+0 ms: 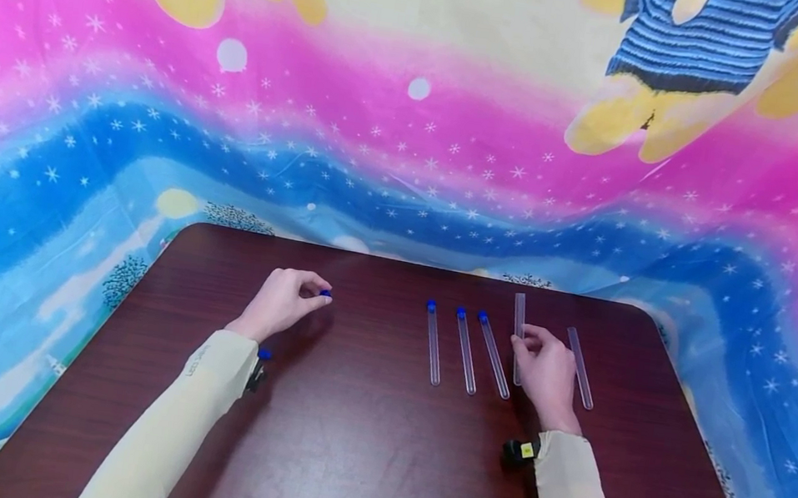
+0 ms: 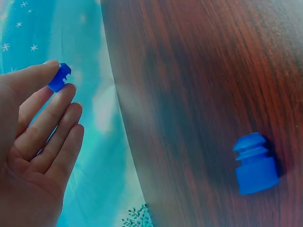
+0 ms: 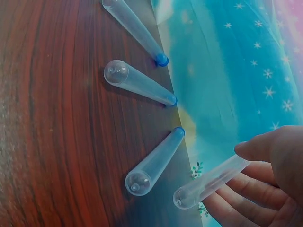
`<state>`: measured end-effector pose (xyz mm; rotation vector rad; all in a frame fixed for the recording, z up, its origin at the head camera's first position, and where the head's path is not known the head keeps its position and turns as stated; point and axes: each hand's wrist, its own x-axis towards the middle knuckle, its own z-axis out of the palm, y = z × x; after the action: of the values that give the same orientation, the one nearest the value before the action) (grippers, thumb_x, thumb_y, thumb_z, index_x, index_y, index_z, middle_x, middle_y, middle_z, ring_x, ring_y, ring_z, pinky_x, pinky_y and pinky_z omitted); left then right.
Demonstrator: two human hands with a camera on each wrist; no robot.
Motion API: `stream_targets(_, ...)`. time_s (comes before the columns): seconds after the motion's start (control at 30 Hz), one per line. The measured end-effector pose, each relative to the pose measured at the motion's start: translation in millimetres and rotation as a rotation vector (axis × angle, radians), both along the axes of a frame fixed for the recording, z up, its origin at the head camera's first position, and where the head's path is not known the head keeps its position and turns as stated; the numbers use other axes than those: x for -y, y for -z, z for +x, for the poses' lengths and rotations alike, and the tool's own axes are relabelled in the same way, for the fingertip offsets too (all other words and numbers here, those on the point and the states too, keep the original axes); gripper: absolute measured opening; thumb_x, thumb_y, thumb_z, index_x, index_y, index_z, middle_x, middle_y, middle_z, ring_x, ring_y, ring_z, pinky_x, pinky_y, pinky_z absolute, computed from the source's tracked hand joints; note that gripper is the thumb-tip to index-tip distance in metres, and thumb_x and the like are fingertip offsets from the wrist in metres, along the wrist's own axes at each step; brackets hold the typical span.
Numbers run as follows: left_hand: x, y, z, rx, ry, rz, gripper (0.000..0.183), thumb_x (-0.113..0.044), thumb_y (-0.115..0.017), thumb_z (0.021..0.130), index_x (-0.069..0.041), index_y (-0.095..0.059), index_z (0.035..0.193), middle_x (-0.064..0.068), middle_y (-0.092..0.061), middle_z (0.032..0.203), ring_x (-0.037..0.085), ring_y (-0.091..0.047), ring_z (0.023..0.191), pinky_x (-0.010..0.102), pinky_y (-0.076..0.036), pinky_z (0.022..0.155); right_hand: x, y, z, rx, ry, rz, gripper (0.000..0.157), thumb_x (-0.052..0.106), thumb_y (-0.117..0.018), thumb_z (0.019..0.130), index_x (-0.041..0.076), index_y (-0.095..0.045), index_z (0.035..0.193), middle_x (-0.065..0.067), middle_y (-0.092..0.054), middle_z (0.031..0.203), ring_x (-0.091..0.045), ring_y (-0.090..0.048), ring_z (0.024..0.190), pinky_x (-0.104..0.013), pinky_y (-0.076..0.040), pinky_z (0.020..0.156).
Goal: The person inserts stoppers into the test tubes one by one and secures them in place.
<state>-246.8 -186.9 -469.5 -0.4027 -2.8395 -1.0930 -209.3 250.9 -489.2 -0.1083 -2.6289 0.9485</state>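
Between thumb and fingertips, my left hand (image 1: 284, 299) pinches a small blue ribbed stopper (image 2: 60, 78) above the left of the table. A second blue stopper (image 2: 256, 163) lies on the wood near the left wrist. At the right, my right hand (image 1: 548, 371) holds a clear test tube (image 3: 210, 183) with no stopper in it, its rounded end pointing toward me. Just left of that hand lie three test tubes with blue stoppers: one tube (image 1: 434, 346), another (image 1: 465, 352) and the nearest (image 1: 494, 356). To its right lies an unstoppered test tube (image 1: 580, 370).
The dark brown wooden table (image 1: 343, 444) has rounded far corners. A colourful printed cloth (image 1: 413, 141) with snowflakes and bears hangs close behind its far edge and along the sides.
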Motion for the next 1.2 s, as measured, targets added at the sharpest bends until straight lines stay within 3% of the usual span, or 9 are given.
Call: stream_targets(1.2, -15.0, -15.5, -1.8, -0.022, 0.005, 0.063, 0.023, -0.024, -0.074, 0.096, -0.012, -0.078, 0.116, 0.002, -0.075, 0.108, 0.02, -0.071, 0.096, 0.041, -0.055, 0.089, 21.6, -1.7, 3.4, -0.001, -0.072, -0.056, 0.03, 0.019, -0.072, 0.097, 0.004, -0.072, 0.123, -0.01, -0.075, 0.093, -0.024, -0.07, 0.077, -0.045, -0.056, 0.07)
